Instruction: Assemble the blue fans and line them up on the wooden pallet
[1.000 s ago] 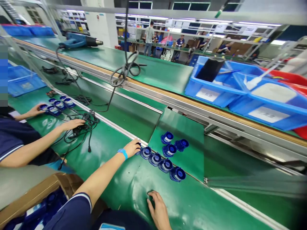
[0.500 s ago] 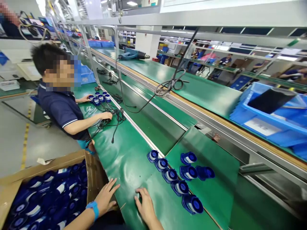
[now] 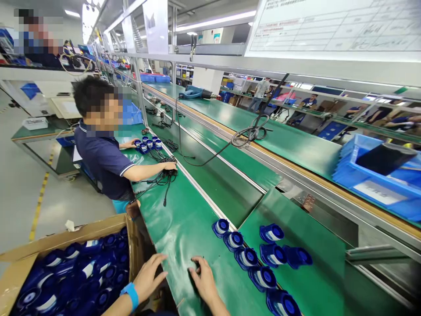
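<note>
My left hand (image 3: 148, 277), a blue band on its wrist, is empty at the near edge of the green bench (image 3: 184, 224), fingers apart. Just right of it, my right hand (image 3: 204, 281) is over the bench top with thumb and fingers parted, holding nothing. Beyond the right hand, several dark blue plastic housings (image 3: 246, 258) with round ends and white labels form a slanting row. A few more housings (image 3: 272, 255) are on the green panel behind that row. Left of my left hand, an open carton (image 3: 132, 245) is full of similar blue pieces.
A co-worker (image 3: 98, 153) at the bench's left has one hand on black cables (image 3: 167, 171) and the other by several blue housings (image 3: 143, 146). A heat gun (image 3: 197, 93) rests on the back shelf. Blue bins (image 3: 378, 180) stand at right; a looped cable (image 3: 251, 134) hangs ahead.
My camera view has shifted, so the scene sits lower and further right. The co-worker's nearer arm has stretched out further over the black cables. My hands stay empty in nearly the same place.
</note>
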`<state>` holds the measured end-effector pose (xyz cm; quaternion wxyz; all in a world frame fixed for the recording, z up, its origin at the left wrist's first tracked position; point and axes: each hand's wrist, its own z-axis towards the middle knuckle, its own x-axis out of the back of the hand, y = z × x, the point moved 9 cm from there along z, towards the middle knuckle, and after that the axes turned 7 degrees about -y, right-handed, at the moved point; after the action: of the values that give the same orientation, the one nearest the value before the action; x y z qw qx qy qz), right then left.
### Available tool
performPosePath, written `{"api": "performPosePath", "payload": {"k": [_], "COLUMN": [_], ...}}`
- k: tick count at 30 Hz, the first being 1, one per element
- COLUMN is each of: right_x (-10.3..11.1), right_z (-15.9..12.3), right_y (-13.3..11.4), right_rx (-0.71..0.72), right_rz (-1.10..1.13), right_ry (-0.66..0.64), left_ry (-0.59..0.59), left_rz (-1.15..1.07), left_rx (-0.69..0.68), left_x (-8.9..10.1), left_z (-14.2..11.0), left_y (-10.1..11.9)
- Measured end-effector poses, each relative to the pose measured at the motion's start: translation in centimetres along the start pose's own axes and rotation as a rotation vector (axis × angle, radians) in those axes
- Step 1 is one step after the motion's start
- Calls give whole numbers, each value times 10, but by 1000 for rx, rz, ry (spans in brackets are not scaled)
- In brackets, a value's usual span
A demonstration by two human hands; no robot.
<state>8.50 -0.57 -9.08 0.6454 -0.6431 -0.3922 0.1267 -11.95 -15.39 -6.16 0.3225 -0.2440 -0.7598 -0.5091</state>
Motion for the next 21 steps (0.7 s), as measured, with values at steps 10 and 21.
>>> {"api": "performPosePath", "payload": {"k": [10,21], "right_x": [-44,-43], "right_z": [156,323], "right_y": [-49,-164], "right_rx": [-322,-44], "right_rz": [645,545], "right_ry": [-131,-79], "left_ry": [634,658], "left_rz": [-39,-140], "left_rx": [379,200], "left_x": [249,328], "left_z": [88,184], "left_y": [-72,-62]}}
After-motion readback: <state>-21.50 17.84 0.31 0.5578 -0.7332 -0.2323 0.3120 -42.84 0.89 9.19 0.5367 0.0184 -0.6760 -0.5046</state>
